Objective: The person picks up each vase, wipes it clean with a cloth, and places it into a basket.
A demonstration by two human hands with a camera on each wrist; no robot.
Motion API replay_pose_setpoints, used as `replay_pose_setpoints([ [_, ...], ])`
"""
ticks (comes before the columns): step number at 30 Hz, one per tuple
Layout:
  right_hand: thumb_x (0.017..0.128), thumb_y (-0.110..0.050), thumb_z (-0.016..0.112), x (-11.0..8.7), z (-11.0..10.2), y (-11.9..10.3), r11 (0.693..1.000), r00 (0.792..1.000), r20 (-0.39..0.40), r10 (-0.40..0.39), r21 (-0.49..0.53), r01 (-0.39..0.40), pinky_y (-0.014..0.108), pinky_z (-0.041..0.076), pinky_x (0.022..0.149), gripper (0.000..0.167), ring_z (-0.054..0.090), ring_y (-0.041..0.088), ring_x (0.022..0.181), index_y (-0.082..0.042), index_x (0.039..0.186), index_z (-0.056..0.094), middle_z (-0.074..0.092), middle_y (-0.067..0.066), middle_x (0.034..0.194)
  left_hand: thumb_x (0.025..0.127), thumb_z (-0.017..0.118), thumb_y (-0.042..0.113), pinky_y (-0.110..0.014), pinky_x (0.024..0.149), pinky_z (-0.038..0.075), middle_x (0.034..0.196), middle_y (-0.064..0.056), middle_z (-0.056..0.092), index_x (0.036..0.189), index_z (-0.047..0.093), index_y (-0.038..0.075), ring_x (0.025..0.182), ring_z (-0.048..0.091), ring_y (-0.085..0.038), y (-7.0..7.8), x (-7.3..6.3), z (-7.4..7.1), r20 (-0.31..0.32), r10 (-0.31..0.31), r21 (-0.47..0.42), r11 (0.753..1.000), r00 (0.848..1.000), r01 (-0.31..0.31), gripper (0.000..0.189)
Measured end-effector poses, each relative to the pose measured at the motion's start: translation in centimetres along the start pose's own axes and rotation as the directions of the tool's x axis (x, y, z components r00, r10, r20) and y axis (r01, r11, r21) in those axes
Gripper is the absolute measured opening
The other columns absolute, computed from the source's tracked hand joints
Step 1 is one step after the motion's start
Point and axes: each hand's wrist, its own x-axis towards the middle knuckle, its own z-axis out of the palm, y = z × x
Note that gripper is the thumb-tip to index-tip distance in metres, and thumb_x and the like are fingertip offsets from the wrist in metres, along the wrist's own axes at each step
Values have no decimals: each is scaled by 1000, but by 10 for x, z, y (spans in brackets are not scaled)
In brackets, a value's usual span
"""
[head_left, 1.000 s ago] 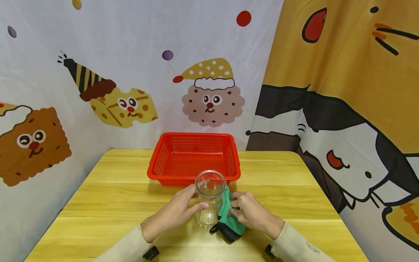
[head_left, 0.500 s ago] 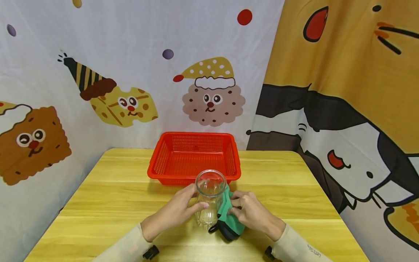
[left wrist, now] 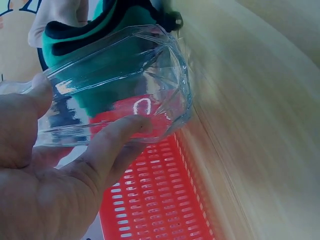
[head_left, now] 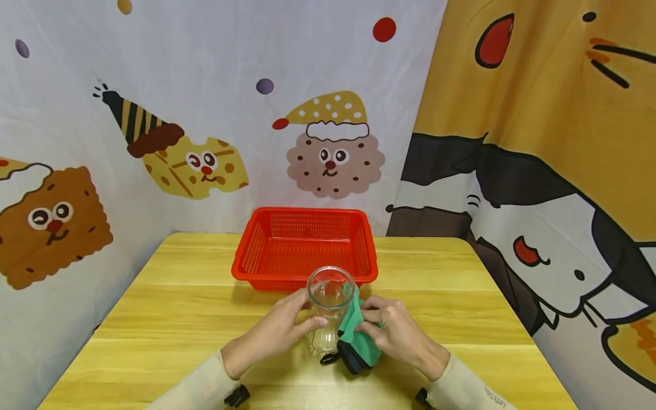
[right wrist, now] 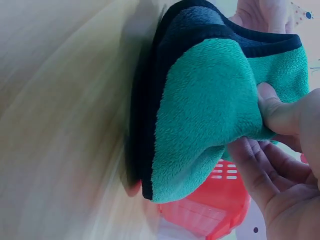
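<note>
My left hand grips a clear glass jar from its left side, thumb in front and fingers behind. The jar stands upright, its round mouth facing up, and its faceted base shows in the left wrist view. On the jar's right, my right hand pinches a green cloth with dark edging and a small dark loop. In the right wrist view the fuzzy cloth hangs folded between thumb and fingers. The cloth lies against the jar's right side, and its lower part reaches the tabletop.
A red perforated plastic basket stands behind the jar on the wooden table. Cartoon-printed curtains hang along the back and right of the table. Black straps sit at the wrists.
My right hand has shifted slightly right, and the cloth's lower end has swung a little left and up along the jar. The left hand and the jar stay in place.
</note>
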Motion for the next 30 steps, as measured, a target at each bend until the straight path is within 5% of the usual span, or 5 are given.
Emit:
replay_pose_setpoints([
  [21,87,15,93,11,-10,-11,996,986,-144,-85,11,88,15,70,83,32,85,20,95,-3,113,92,85,9,112,114,74,44,-64,123,63,158,-5,75,168,58,16,148,73,-32,0,1,-1,0,-7,-6,1000,1000,7,63],
  [30,92,12,91,11,-15,-12,996,984,-168,-61,58,72,16,70,84,30,86,26,97,-3,118,91,86,8,114,115,74,43,-65,123,62,162,-6,73,169,58,16,152,71,-35,2,1,-1,8,-10,-7,1000,1000,11,63],
])
